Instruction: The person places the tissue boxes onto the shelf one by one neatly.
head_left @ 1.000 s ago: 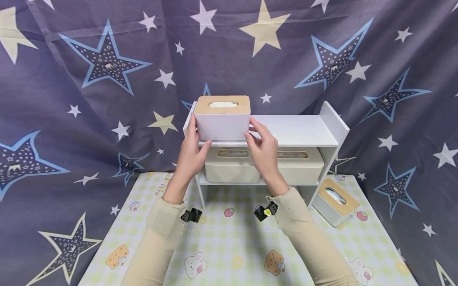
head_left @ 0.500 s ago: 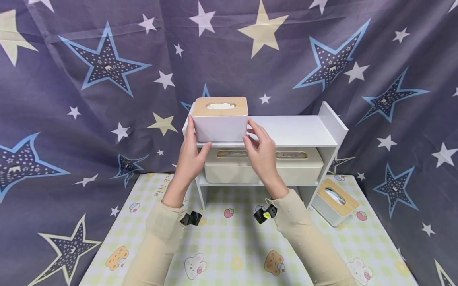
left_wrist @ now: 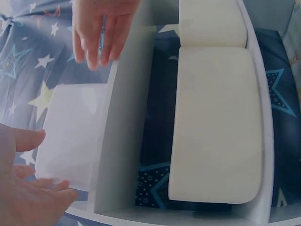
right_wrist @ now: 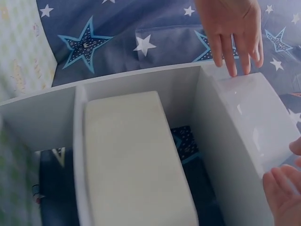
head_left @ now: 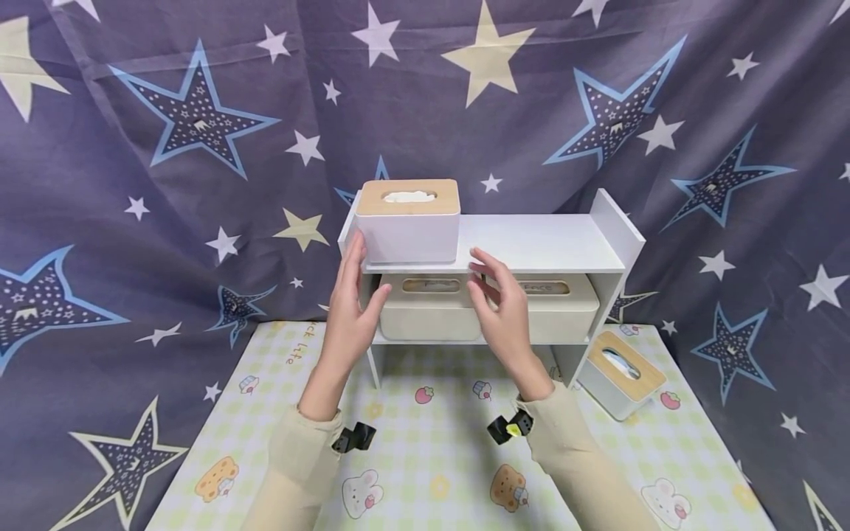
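Observation:
A white tissue box (head_left: 412,237) with a light wooden lid sits at the left end of the white shelf's (head_left: 538,243) top board, tissue showing in its slot. My left hand (head_left: 348,310) is beside the box's lower left front corner, fingers extended, thumb apart. To the right of the box, my right hand (head_left: 501,306) hangs in front of the board's edge with nothing in it, fingers loosely bent. In the left wrist view the box (left_wrist: 70,136) stands between both hands.
Two cream tissue boxes (head_left: 428,317) fill the lower shelf side by side. Another wooden-lidded tissue box (head_left: 620,376) stands on the checked tablecloth (head_left: 425,442), right of the shelf. A star-patterned curtain (head_left: 412,96) hangs behind.
Both hands have let go of the tissue box and drawn back toward the body, the right one also moving right. The box shifted slightly left earlier and now stays put.

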Tool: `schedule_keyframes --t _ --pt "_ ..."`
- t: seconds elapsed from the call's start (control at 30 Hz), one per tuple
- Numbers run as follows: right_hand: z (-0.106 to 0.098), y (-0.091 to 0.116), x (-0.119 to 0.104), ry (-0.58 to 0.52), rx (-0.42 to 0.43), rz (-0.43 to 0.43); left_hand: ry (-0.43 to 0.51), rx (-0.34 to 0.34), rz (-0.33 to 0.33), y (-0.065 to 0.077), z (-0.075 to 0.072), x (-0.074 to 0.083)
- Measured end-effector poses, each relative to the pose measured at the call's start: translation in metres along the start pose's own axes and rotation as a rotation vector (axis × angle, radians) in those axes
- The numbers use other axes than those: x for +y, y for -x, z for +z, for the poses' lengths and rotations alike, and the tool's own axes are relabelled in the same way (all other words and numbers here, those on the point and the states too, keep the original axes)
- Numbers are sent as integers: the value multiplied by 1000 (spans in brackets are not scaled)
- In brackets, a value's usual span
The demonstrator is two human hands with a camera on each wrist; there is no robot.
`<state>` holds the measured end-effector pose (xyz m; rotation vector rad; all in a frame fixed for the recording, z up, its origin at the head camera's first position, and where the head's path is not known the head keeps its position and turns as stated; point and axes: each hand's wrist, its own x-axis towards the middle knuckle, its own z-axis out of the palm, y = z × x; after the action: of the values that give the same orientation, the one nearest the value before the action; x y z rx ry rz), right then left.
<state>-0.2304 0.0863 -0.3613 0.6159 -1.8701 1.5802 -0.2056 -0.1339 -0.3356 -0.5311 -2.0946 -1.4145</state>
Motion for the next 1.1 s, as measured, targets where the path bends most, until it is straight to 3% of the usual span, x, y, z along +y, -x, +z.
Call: schedule_keyframes --t 0.27,0.43,0.6,0.93,1.1 --pt "-27 34 18 8 -1 -2 111 -7 -3 27 5 -5" --pt "-48 55 24 109 45 7 98 -35 -22 41 12 -12" --pt "-72 80 26 188 79 75 70 -89 -58 53 23 -19" --pt "-142 131 98 338 208 207 77 -185 -113 81 45 -33" --pt "-175 146 118 451 285 264 114 -219 -140 97 57 -40"
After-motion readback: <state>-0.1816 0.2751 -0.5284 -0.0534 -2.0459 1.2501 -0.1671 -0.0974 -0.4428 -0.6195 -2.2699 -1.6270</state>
